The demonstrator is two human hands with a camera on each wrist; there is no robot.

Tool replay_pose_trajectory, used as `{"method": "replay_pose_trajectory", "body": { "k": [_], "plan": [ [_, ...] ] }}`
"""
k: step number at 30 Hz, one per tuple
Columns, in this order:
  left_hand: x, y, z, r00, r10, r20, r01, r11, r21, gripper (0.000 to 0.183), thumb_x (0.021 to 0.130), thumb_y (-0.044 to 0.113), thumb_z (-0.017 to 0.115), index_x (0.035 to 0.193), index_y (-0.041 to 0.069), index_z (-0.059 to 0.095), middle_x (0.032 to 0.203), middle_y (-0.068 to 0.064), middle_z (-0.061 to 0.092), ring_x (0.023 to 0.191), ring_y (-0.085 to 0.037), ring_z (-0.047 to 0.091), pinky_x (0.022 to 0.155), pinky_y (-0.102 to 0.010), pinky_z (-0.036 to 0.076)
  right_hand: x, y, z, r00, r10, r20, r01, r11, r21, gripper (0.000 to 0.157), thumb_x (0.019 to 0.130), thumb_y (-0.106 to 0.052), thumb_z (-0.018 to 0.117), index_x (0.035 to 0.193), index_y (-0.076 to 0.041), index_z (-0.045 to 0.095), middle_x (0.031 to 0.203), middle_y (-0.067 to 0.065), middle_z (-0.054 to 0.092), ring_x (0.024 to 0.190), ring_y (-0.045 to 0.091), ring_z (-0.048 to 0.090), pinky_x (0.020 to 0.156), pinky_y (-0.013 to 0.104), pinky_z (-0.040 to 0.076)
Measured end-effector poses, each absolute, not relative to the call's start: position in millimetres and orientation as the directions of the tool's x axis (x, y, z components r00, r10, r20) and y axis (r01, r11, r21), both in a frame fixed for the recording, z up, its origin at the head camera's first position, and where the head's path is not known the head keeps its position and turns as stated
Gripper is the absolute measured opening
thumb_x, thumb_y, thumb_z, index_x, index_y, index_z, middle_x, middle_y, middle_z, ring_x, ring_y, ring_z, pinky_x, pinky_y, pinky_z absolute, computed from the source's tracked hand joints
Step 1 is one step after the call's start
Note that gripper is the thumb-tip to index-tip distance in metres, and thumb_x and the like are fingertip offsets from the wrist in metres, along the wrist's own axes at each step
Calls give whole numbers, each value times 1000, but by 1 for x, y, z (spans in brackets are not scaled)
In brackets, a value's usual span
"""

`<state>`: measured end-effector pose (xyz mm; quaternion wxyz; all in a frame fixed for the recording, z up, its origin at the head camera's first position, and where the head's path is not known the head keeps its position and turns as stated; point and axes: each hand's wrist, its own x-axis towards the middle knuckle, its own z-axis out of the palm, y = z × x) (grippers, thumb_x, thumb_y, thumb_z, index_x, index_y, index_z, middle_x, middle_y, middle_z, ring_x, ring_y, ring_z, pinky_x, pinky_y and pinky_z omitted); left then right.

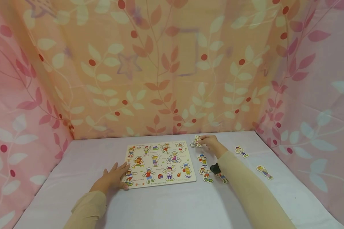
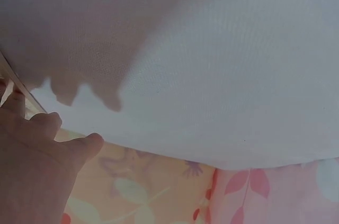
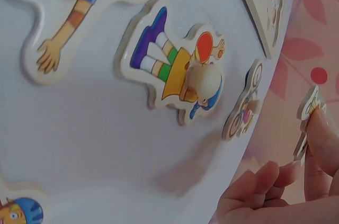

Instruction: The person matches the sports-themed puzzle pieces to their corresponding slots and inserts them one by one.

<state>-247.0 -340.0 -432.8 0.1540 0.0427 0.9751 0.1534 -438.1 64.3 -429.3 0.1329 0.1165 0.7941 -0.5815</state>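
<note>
A flat puzzle board (image 1: 160,187) printed with cartoon figures at sports lies on the white table. My left hand (image 1: 114,175) rests at the board's left edge with fingers spread; in the left wrist view the left hand (image 2: 42,155) is beside the board's rim. At the far right of the board, my right hand (image 1: 210,142) pinches a small puzzle piece (image 3: 309,102) between thumb and finger, raised off the table. Its picture is mostly hidden by the fingers. Close below that hand lies a bicycle puzzle piece (image 3: 244,99) with a knob.
Right of the board lie a blue-capped paddle-player piece (image 1: 202,160), a skateboard piece (image 1: 206,175) and another piece (image 1: 224,178) partly behind the right sleeve. Farther right are two more figure pieces, one behind (image 1: 241,151) and one nearer (image 1: 264,172). Patterned curtains (image 1: 160,79) enclose the table.
</note>
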Motion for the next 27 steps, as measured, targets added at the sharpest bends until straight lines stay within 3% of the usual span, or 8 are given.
{"method": "replay_pose_trajectory", "body": {
  "k": [7,11,16,20,27],
  "plan": [
    [-246,-340,-433,-949,133,-287,34,944,327,100,67,36,83,147,-1,36,156,-23,22,141,-53,5,104,-76,0,-435,55,-429,-940,21,-340,327,335,-884,24,88,-7,70,111,-2,65,130,16,55,127,40,43,107,52,35],
    [-246,-339,-433,-949,126,-290,25,945,327,99,67,36,83,147,-1,36,156,-22,22,141,-52,5,104,-76,0,-432,48,-430,-941,9,-339,323,328,-888,24,87,-7,70,111,-1,66,125,15,58,116,34,48,105,52,37],
    [-247,-340,-434,-951,120,-284,24,947,319,99,67,36,82,147,0,37,157,-21,22,141,-52,5,104,-75,0,-432,39,-432,-946,14,-323,310,322,-894,22,86,-7,73,107,-3,67,108,9,64,94,24,53,90,44,44],
    [-247,-341,-435,-952,127,-280,31,946,323,99,67,36,83,147,0,37,156,-22,23,141,-52,6,104,-76,0,-432,33,-435,-950,19,-311,299,336,-893,20,85,-7,74,105,-4,69,98,4,64,87,21,53,76,35,42],
    [-246,-339,-435,-950,121,-288,23,946,323,99,67,36,83,147,1,37,156,-22,23,141,-52,6,104,-76,0,-431,23,-440,-955,-20,-297,272,343,-899,21,85,-7,74,106,-3,71,99,4,64,82,18,52,72,32,42]
  ]
}}
